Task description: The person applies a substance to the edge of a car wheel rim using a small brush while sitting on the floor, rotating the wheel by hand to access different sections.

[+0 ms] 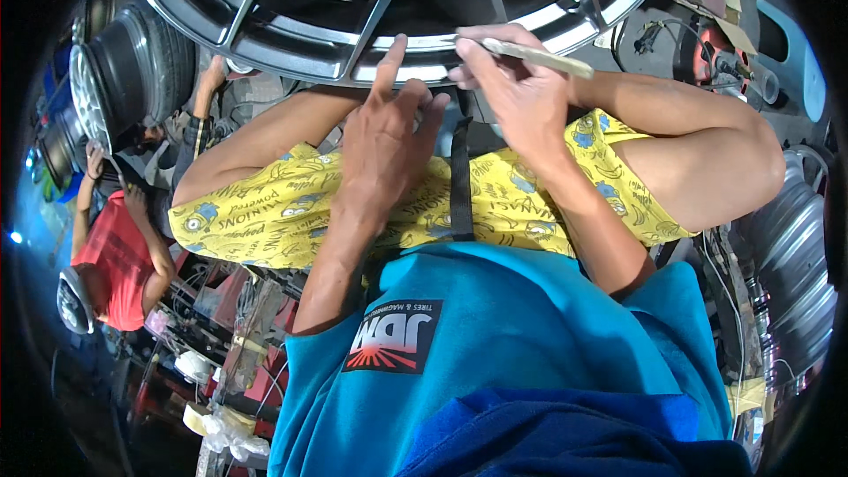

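Note:
A large grey multi-spoke wheel rim (291, 60) stands in front of me at the top of the view, its lower lip near my knees. My left hand (384, 137) is open, its index finger stretched up to the rim's lip beside a spoke and the other fingers loosely bent. In my right hand (521, 93), pinched between thumb and fingers, is a slim, pale, stick-like tool (552, 60). One end of it points left to the rim's lip; the other sticks out to the right past my knuckles. Whether its tip touches the rim I cannot tell.
At the left, a person in a red shirt (119, 256) works by a wheel with a tyre (150, 62). Shiny silver wheels (795, 265) are stacked at the right. A light blue plastic piece (795, 57) and a red object with cables (707, 53) lie at the upper right.

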Available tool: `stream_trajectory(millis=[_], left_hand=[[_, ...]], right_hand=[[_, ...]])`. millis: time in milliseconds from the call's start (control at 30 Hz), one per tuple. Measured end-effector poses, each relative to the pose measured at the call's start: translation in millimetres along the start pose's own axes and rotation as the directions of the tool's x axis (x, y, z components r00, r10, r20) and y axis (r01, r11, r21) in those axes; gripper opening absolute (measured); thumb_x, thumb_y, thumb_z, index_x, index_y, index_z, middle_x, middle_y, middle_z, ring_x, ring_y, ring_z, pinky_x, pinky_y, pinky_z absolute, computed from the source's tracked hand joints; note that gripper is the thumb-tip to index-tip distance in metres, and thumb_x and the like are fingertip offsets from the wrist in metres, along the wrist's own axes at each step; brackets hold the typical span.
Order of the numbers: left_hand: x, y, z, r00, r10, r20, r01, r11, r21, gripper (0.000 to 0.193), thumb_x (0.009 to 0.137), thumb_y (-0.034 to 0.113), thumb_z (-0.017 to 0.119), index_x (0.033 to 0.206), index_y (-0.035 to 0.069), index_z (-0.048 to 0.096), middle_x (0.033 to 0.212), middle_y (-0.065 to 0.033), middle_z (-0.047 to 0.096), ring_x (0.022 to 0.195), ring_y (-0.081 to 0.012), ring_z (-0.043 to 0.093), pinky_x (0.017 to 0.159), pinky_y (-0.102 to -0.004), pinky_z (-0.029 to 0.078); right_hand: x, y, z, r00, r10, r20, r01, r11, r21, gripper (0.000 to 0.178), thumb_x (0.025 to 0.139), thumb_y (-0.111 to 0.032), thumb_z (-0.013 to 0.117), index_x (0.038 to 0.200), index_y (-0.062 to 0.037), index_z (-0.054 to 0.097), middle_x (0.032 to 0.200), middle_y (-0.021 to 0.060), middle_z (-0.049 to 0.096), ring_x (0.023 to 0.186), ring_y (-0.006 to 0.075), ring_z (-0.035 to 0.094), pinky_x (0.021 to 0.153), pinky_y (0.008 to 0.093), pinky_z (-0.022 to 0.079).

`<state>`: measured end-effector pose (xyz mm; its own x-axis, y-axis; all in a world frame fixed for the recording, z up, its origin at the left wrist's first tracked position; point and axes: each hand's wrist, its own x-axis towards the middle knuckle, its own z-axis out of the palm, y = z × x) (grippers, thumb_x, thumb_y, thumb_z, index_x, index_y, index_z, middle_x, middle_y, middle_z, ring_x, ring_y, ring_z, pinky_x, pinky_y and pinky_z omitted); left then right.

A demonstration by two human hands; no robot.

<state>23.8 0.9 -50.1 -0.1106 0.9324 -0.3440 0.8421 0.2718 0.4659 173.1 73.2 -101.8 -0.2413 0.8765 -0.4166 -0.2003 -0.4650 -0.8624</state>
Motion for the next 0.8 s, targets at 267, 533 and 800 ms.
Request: stream_trajectory(millis=[267, 533, 800], left_hand=[[13.1, 15.7, 20.3, 0.986, 0.121, 0.118, -0.12, 0.993, -0.016, 0.028, 0.095, 0.024, 0.076, 0.082, 0.0, 0.071, 0.157, -0.0187, 0.056, 0.085, -0.0417, 0.077, 0.078, -0.0498, 0.061], [6.8, 10.6, 2.3, 1.0, -0.03, -0.006, 0.031, 0.997, 0.068, 0.027, 0.096, 0.024, 0.076, 0.089, -0.001, 0.071, 0.154, -0.0195, 0.058, 0.1, -0.0411, 0.076, 0.085, -0.0505, 0.061], [1.8, 10.2, 3.5, 0.998, 0.009, 0.07, -0.013, 0.998, 0.062, 0.02, 0.097, 0.021, 0.076, 0.096, 0.001, 0.072, 0.157, -0.0191, 0.054, 0.093, -0.0413, 0.077, 0.081, -0.0511, 0.062]], right_hand=[[-2.1, 4.9, -30.5, 0.997, -0.043, -0.069, 0.026, 0.974, -0.227, 0.018, 0.097, -0.015, 0.079, 0.108, -0.0017, 0.074, 0.08, -0.0034, 0.068, 0.063, 0.0033, 0.052, 0.056, 0.0206, 0.04], [3.3, 13.4, -18.0, 1.0, -0.024, 0.001, 0.024, 0.987, -0.157, 0.013, 0.101, -0.009, 0.074, 0.111, -0.0008, 0.073, 0.086, 0.0027, 0.075, 0.08, 0.0074, 0.073, 0.067, 0.0229, 0.056], [-1.6, 9.2, -5.7, 0.998, -0.001, 0.065, 0.015, 0.976, -0.219, 0.014, 0.103, -0.009, 0.07, 0.113, -0.001, 0.074, 0.079, 0.0055, 0.074, 0.071, 0.0115, 0.076, 0.062, 0.0259, 0.057]])
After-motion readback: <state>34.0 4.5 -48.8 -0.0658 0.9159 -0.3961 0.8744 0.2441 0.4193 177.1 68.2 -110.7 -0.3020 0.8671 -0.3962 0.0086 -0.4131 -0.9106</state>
